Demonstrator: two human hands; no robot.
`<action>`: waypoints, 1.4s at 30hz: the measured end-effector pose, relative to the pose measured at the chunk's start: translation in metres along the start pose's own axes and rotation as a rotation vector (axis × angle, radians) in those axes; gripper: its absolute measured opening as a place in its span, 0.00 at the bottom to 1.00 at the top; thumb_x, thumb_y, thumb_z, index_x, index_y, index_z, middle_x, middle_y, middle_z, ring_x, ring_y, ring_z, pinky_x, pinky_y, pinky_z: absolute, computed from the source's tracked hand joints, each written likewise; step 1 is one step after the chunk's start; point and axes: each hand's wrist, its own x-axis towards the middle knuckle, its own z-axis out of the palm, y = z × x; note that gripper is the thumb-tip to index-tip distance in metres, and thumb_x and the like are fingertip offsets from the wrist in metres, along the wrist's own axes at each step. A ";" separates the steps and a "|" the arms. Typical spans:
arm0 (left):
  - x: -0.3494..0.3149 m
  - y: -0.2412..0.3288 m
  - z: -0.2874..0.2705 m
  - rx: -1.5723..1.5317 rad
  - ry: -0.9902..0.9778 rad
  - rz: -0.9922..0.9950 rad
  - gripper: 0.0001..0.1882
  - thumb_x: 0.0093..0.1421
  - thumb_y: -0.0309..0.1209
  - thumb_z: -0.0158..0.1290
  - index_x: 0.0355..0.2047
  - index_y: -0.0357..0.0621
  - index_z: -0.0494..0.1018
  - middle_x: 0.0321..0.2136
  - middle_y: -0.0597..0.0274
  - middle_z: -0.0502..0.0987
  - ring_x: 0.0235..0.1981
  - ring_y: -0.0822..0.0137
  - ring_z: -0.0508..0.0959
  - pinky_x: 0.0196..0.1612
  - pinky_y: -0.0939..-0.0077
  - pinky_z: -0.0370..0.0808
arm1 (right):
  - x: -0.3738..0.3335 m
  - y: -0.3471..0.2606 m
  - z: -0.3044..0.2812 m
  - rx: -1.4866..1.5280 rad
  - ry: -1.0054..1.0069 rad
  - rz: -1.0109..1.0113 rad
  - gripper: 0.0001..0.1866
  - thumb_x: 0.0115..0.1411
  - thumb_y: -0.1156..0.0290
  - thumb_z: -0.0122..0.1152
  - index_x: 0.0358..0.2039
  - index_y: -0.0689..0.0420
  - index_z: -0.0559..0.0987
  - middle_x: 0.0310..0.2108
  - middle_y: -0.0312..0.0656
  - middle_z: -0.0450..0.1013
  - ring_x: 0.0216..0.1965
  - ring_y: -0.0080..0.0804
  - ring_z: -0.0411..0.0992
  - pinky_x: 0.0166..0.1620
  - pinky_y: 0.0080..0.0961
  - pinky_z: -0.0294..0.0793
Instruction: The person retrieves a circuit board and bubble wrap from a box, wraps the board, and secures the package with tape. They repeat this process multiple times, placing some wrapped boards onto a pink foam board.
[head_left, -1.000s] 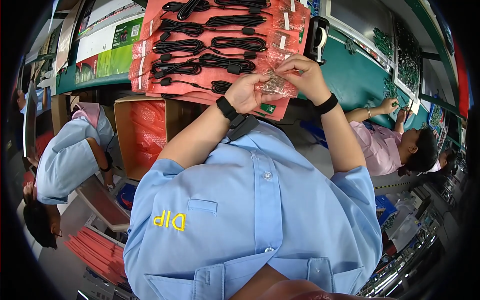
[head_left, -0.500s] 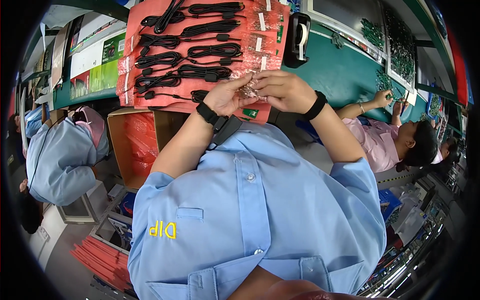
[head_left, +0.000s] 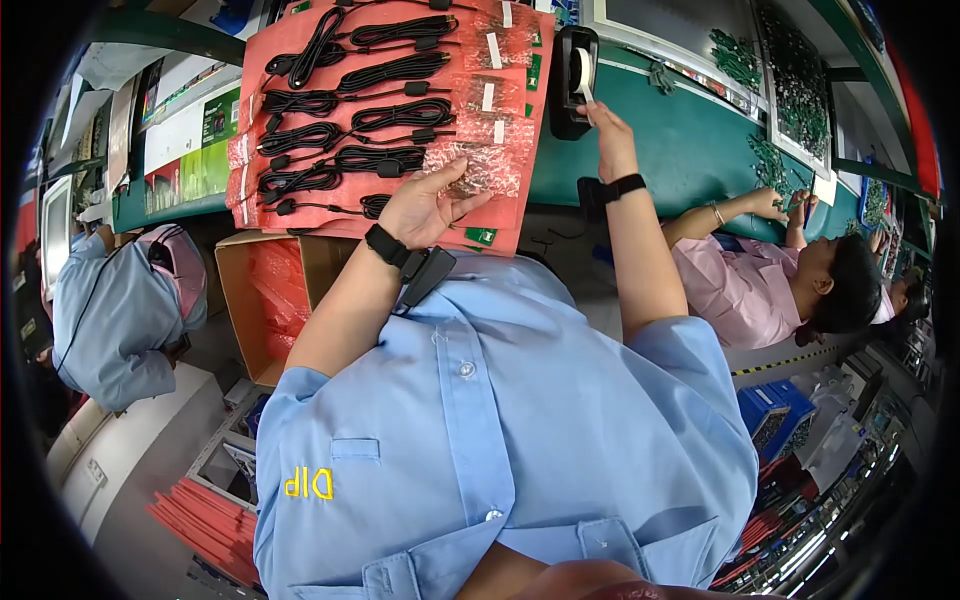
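Observation:
My left hand [head_left: 425,207] holds the near edge of a clear bubble-wrap packet [head_left: 490,168], thumb on top and fingers curled below. The packet lies at the right side of a red sheet [head_left: 410,222], and what is inside cannot be made out. My right hand [head_left: 612,142] is at the near end of a black tape dispenser [head_left: 574,50], fingertips closed on the loose end of its white tape [head_left: 586,88]. Coiled black cables [head_left: 380,158] lie in rows on the sheet. Their right ends reach other wrapped packets with white tape strips [head_left: 488,97].
Left of my body stands an open cardboard box [head_left: 245,300] with red bubble material inside. A co-worker in pink [head_left: 735,275] handles green boards at the right of the green table [head_left: 655,150]. Another person in blue [head_left: 120,310] is at the left.
My right hand has left the bubble-wrap packet and moved right to the tape dispenser. My left hand has stayed on the packet, shifting slightly left.

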 end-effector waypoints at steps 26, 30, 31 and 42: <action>0.018 -0.005 -0.010 0.255 0.003 0.165 0.10 0.63 0.25 0.44 0.44 0.38 0.70 0.41 0.58 0.75 0.42 0.64 0.76 0.49 0.66 0.73 | -0.136 -0.071 0.105 -0.302 -0.216 -0.239 0.37 0.56 0.70 0.60 0.63 0.57 0.53 0.21 0.38 0.71 0.20 0.24 0.68 0.29 0.20 0.71; 0.022 -0.004 -0.021 0.258 -0.045 0.136 0.10 0.63 0.25 0.44 0.44 0.37 0.69 0.41 0.57 0.75 0.41 0.64 0.76 0.48 0.66 0.74 | -0.141 -0.074 0.099 -0.627 -0.129 -0.213 0.40 0.52 0.68 0.64 0.62 0.54 0.54 0.27 0.44 0.72 0.24 0.31 0.70 0.31 0.23 0.71; 0.023 -0.001 -0.020 0.247 -0.062 0.133 0.10 0.63 0.25 0.44 0.44 0.36 0.69 0.41 0.57 0.75 0.41 0.64 0.77 0.47 0.66 0.74 | -0.142 -0.075 0.096 -0.699 -0.090 -0.202 0.40 0.51 0.67 0.65 0.62 0.52 0.55 0.30 0.47 0.72 0.26 0.34 0.71 0.32 0.24 0.71; 0.044 0.029 -0.040 0.248 -0.173 0.008 0.11 0.62 0.24 0.42 0.44 0.34 0.69 0.39 0.54 0.76 0.40 0.62 0.77 0.46 0.67 0.75 | -0.135 -0.064 0.097 -1.194 0.054 -0.964 0.25 0.55 0.49 0.53 0.53 0.41 0.72 0.59 0.44 0.57 0.58 0.43 0.56 0.60 0.50 0.51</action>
